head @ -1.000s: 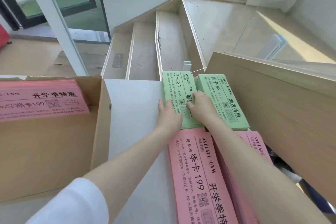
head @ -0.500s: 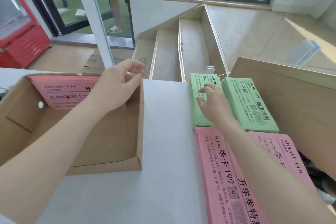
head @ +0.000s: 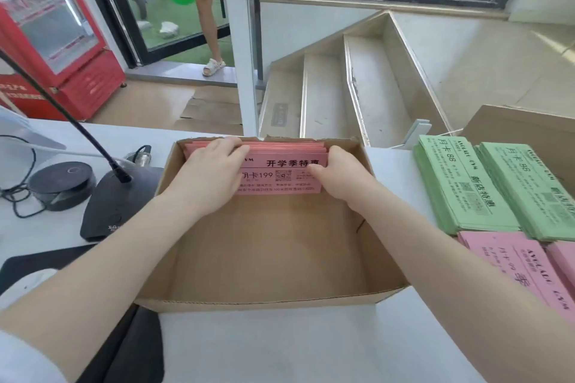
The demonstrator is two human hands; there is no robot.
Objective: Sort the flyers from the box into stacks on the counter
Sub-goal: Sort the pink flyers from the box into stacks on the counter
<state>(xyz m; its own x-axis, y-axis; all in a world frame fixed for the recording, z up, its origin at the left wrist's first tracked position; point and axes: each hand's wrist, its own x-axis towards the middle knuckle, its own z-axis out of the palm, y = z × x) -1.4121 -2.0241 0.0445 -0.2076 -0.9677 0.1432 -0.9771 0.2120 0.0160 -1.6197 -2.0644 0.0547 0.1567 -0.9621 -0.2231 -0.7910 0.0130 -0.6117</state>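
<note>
Both hands grip the pink flyers (head: 281,172) in the box (head: 267,258): left hand (head: 214,171) lies over the bundle's left end with fingers curled across its top edge, right hand (head: 337,174) clasps the right end, thumb on the printed face. Bundle stands against the far wall of the box, face tilted toward the camera; rest of the box floor is bare cardboard.

Change: a second ago both hands were squaring the green stacks (head: 466,186) at the far right edge of the counter (head: 280,348). Half a second ago the left hand was over the box while the right was on the green stack. Now both are inside the box on the pink bundle. Green stacks sit side by side, untouched, with pink stacks (head: 510,261) just nearer along the right edge.

Judgement: green sorting looks finished; this bundle appears to be the last content of the box. Next step likely a lift out and transfer to the pink stacks on the right. Risk: loose sheets fanning if the grip is uneven.

Also on the counter, left of the box: a desk microphone base (head: 115,205) and a round black puck (head: 62,180).
</note>
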